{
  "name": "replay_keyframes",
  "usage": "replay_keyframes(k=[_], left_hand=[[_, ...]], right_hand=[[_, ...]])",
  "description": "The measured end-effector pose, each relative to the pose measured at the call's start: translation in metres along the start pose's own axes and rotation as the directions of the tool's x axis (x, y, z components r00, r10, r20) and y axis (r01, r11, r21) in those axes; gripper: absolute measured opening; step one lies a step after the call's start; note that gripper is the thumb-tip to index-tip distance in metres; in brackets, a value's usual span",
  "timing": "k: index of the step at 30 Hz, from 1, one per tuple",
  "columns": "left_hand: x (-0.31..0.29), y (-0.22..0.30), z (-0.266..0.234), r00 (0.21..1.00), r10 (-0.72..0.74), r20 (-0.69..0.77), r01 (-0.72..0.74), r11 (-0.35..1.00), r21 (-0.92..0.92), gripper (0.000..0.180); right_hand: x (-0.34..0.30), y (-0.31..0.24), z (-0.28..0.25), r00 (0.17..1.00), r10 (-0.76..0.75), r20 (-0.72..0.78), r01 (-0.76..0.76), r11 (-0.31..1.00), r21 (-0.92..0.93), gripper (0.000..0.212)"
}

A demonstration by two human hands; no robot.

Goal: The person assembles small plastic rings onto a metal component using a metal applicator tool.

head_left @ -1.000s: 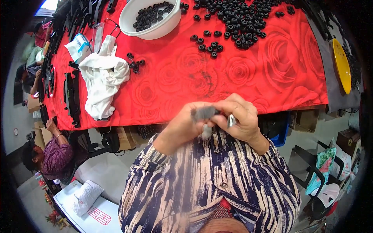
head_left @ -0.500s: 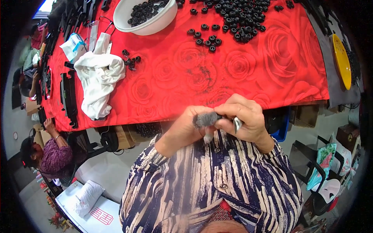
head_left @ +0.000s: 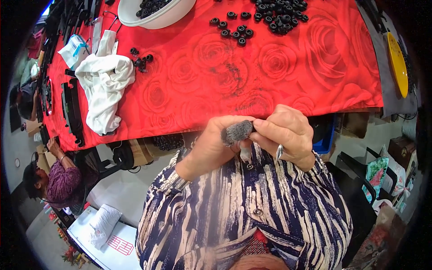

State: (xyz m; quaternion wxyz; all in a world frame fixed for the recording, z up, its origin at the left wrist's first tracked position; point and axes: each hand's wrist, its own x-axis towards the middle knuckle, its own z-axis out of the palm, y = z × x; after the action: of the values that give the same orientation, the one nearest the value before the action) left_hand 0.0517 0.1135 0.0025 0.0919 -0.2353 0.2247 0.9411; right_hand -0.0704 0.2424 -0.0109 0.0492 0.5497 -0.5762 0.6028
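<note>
Both my hands meet in front of my chest, just off the table's near edge. On my left hand [head_left: 204,148], a fuzzy grey piece [head_left: 237,133] that looks like a finger cover sits at the thumb and forefinger, and a pale covered fingertip [head_left: 245,154] shows below. A small black part [head_left: 252,128] peeks out between the grey piece and the fingertips of my right hand [head_left: 285,135]; it is mostly hidden. My right hand is closed round a slim silver metal tool [head_left: 279,152], whose pointed end sticks out below the fingers.
On the red rose-patterned cloth [head_left: 180,67] lie a heap of black round parts [head_left: 281,15], a white bowl [head_left: 157,20] of similar parts, dark crumbs [head_left: 234,74], a white cloth [head_left: 103,85] and black strips [head_left: 72,110]. A yellow plate [head_left: 398,65] stands right. Another person [head_left: 65,180] sits left.
The table's contents have shifted up and slightly left in view. The grey piece is turned more toward my right fingers, and the silver tool points lower. Both hands stay together.
</note>
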Motion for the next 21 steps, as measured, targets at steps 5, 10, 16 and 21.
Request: replay_keyframes(k=[5,10,16,21], left_hand=[[-0.001,-0.002,0.004,0.998,0.068,-0.014,-0.068,0.998,0.017,0.021],[0.003,-0.004,0.002,0.99,0.132,-0.052,-0.128,0.99,0.064,0.021],[0.005,0.0,-0.003,0.977,0.212,0.002,-0.21,0.969,0.129,0.021],[0.007,-0.001,-0.004,0.975,0.223,0.012,-0.223,0.965,0.137,0.021]], right_hand=[[0.0,-0.001,-0.001,0.998,-0.058,-0.002,0.058,0.996,-0.068,0.033],[-0.002,-0.003,-0.004,0.998,-0.034,0.044,0.039,0.99,-0.133,0.026],[0.003,-0.009,-0.018,0.892,0.414,0.183,-0.423,0.906,0.011,0.029],[0.005,-0.007,-0.023,0.825,0.499,0.263,-0.531,0.845,0.061,0.019]])
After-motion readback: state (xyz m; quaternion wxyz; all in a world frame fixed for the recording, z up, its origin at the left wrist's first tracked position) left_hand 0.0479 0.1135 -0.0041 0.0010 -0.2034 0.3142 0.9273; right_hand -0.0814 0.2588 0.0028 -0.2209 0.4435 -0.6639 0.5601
